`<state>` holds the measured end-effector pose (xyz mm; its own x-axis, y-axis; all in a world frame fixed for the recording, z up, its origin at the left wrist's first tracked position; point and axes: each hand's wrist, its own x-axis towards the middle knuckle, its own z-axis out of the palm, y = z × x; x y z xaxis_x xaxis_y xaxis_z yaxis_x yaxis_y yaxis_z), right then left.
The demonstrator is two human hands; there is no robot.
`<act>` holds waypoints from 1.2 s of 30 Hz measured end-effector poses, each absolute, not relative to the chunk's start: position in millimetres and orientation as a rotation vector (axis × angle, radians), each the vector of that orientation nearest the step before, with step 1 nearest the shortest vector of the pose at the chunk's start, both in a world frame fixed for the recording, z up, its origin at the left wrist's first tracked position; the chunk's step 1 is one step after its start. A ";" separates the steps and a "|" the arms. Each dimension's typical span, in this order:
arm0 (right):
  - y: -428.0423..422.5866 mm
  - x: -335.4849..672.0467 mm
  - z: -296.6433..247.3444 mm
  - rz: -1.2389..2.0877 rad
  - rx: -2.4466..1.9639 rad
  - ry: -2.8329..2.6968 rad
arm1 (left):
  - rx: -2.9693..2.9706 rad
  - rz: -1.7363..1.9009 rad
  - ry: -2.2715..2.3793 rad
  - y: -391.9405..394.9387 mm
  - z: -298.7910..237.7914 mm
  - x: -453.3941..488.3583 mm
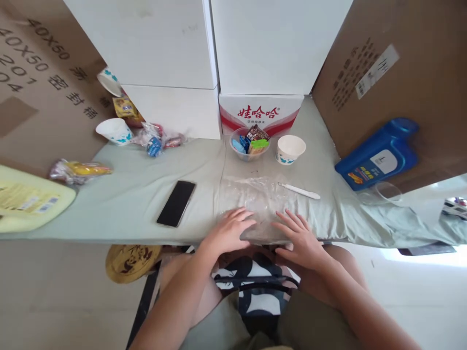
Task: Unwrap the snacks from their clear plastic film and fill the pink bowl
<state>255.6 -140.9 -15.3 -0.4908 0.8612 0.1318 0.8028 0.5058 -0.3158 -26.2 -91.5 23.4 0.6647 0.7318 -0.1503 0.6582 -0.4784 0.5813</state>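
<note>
While a left carton [25,126] and a right carton [408,92] stand at either side, a pale green cloth [134,194] covers the table between them. At its left end lies a yellow jug [32,201]; a blue bottle [379,153] leans on the right carton. Clear plastic [251,192] lies near the front edge, just ahead of both hands. The left hand [230,232] and right hand [302,244] are apart, fingers loosely spread, gripping nothing; whether fingertips touch the plastic I cannot tell. Beyond sits a bowl [241,154] of packets, beside a paper cup [291,146]. A phone [176,203] lies left of the plastic, a thin white tool [301,191] at its right.
</note>
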 end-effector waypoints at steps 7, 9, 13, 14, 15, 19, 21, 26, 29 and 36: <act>-139.2 265.0 -4.3 0.372 -1.348 -2.176 | 2.286 0.267 1.108 -82.6 16.6 -35.0; -132.0 267.7 6.0 0.425 -1.364 -1.995 | 2.262 0.357 1.138 -80.4 18.9 -34.9; -115.0 276.5 20.3 0.523 -1.478 -1.650 | 2.106 0.590 1.276 -73.0 22.3 -42.0; -111.8 278.6 20.7 0.548 -1.485 -1.584 | 2.044 0.657 1.305 -71.1 22.8 -44.7; -109.5 280.3 19.6 0.571 -1.485 -1.522 | 1.993 0.712 1.312 -69.7 23.0 -46.9; -111.3 279.8 8.0 0.674 -1.487 -1.306 | 2.041 0.691 1.218 -69.9 21.0 -44.0; -115.0 277.8 3.0 0.748 -1.465 -1.274 | 2.139 0.626 1.198 -71.1 18.2 -35.2; -117.3 281.0 -3.8 0.789 -1.358 -1.413 | 2.053 0.859 1.296 -67.4 16.9 -20.2; -116.9 283.0 -7.3 0.739 -1.272 -1.611 | 1.807 1.044 1.314 -66.2 22.1 -23.7; -118.3 269.9 -9.4 0.662 -1.341 -1.558 | 1.411 1.364 1.349 -63.9 21.9 -27.3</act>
<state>269.9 -118.3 -9.4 0.0446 0.9516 0.3042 0.4415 0.2544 -0.8604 -27.3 -63.9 21.9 -0.1189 0.9736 0.1951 0.1840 -0.1714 0.9679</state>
